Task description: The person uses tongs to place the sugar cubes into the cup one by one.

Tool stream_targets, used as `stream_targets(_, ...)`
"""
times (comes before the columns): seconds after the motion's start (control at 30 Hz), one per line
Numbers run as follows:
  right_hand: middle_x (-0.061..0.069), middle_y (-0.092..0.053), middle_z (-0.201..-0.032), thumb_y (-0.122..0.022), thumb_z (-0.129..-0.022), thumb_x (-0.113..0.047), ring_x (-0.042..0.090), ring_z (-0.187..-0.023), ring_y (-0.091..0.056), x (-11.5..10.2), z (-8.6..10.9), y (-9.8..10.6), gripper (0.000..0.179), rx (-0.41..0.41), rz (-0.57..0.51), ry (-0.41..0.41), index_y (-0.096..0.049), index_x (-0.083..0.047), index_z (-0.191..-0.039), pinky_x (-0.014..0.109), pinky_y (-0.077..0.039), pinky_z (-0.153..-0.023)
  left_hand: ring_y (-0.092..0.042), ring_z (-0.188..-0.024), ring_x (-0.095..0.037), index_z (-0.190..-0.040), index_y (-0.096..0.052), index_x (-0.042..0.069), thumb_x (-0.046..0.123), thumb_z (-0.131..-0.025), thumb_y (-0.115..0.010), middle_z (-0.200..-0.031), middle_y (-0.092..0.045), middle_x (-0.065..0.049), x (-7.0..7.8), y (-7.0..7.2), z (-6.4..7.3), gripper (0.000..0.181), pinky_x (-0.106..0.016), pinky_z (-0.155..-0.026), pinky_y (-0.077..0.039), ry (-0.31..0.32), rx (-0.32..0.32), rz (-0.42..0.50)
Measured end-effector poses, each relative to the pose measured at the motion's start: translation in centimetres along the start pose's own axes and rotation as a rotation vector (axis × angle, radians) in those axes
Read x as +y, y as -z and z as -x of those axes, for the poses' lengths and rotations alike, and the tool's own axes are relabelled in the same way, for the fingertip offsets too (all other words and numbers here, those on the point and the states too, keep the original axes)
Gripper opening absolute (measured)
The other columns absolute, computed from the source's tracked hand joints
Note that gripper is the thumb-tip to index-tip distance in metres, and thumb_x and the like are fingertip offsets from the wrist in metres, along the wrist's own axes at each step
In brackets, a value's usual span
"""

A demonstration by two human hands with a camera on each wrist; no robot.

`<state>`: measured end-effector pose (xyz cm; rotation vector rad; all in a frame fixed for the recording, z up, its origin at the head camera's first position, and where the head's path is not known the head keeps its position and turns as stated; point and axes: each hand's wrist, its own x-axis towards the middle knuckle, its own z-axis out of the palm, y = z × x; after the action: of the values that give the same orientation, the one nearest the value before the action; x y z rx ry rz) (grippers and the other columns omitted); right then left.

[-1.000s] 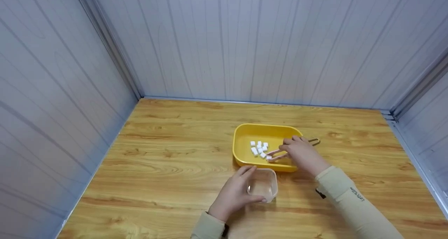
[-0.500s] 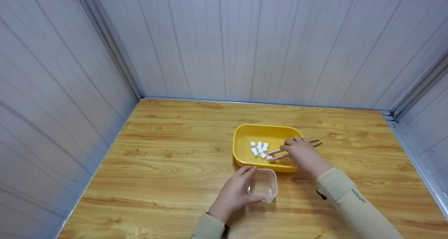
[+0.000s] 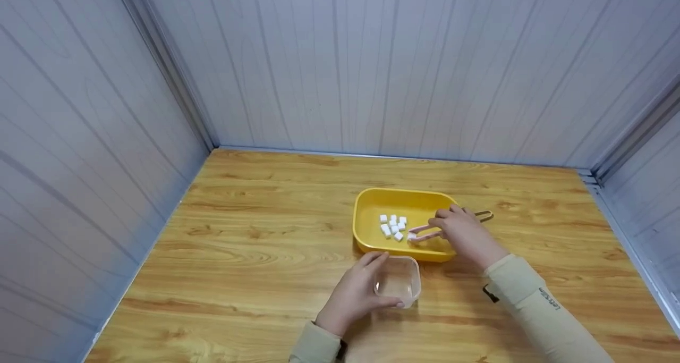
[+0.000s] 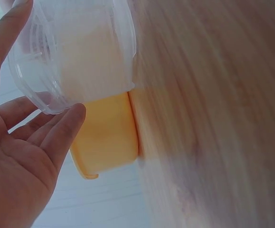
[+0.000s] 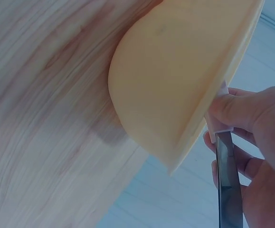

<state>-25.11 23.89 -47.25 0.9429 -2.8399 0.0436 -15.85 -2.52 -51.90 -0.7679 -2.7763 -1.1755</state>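
Note:
My right hand (image 3: 467, 234) pinches a pair of tongs (image 3: 429, 236) with pink tips and a metal loop end, reaching over the right side of a yellow tray (image 3: 366, 206). Between the tong tips sits one white cube (image 3: 412, 236). Several more white cubes (image 3: 393, 228) lie clustered on the tray floor, left of the tips. In front of the tray, my left hand (image 3: 355, 294) holds a small clear plastic container (image 3: 401, 278), thumb and fingers spread around its rim. From the right wrist, the tray wall hides the tong tips; the metal tong arm (image 5: 228, 178) shows below the fingers.
The tray and container stand close together on a wood-grain table (image 3: 255, 246). Pale panel walls (image 3: 340, 70) rise behind it and on both sides. The tray's raised wall (image 5: 175, 71) lies right beside my right hand.
My right hand has shifted slightly right and up with the tongs, and the gripped cube has moved a little away from the cluster. My left hand and the container stay put.

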Motion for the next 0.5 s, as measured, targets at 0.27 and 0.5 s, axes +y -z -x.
stream_targets(0.27,0.004,-0.062,-0.1,-0.077,-0.077,-0.001,0.027,-0.088,-0.051,0.2,0.2,0.8,0.034,0.02,0.003,0.006,-0.071,-0.013,-0.108,0.046,-0.044,-0.075,-0.051,-0.115,-0.014,-0.141,-0.046,0.004,0.048,-0.066,-0.083,-0.135,-0.048,-0.001,0.0,0.0,0.0,0.094,-0.03,-0.101,-0.041,0.001,-0.005,-0.015)
stream_targets(0.5,0.006,-0.062,-0.104,-0.076,-0.078,-0.001,0.029,-0.091,-0.051,0.0,0.4,2.0,0.035,0.014,0.007,-0.014,-0.07,-0.011,-0.111,0.049,-0.045,-0.079,-0.052,-0.115,-0.015,-0.14,-0.046,0.003,0.047,-0.066,-0.084,-0.135,-0.048,-0.003,0.1,0.0,-0.1,0.094,-0.029,-0.101,-0.042,0.005,-0.008,-0.041)
